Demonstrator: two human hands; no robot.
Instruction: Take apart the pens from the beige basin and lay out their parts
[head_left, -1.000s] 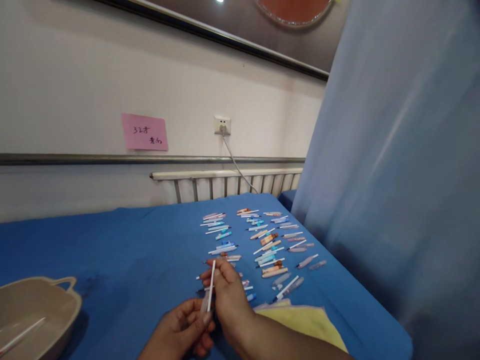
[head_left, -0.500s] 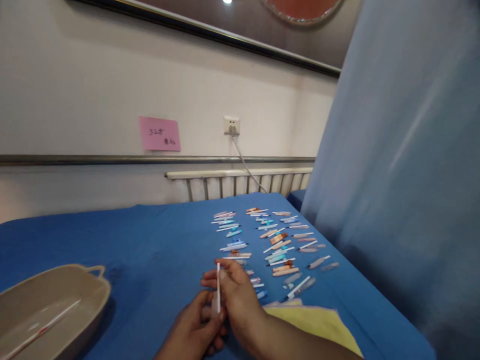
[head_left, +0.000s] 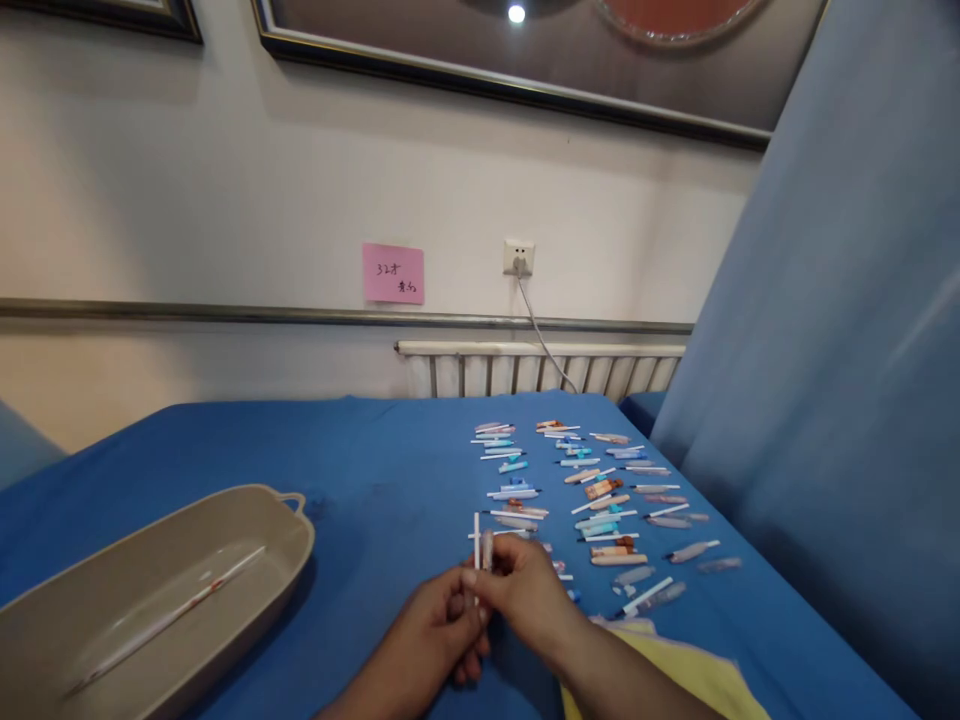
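Observation:
Low in the centre of the head view, my two hands meet above a blue cloth. My left hand [head_left: 442,625] is closed around the lower part of a thin white pen refill [head_left: 476,535], which stands upright. Between the thumb and fingers of my right hand [head_left: 536,595] is a small see-through pen barrel [head_left: 487,550], right beside the refill. Fingers cover the lower ends of both pieces. Beyond my hands lie rows of loose pen parts [head_left: 600,525]: white refills and clear, blue, teal and orange-brown barrels and caps.
A beige oval basin [head_left: 281,590] with a handle stands at left, holding a long thin red-and-white stick [head_left: 180,610]. A yellow cloth [head_left: 690,675] lies under my right forearm. A blue curtain [head_left: 847,330] hangs at right. Behind are a railing [head_left: 540,350] and a socket [head_left: 519,258].
The view has swung left, so more of the basin shows. My hands have drawn closer together, and the clear barrel now stands up beside the refill. My right fingers have curled in.

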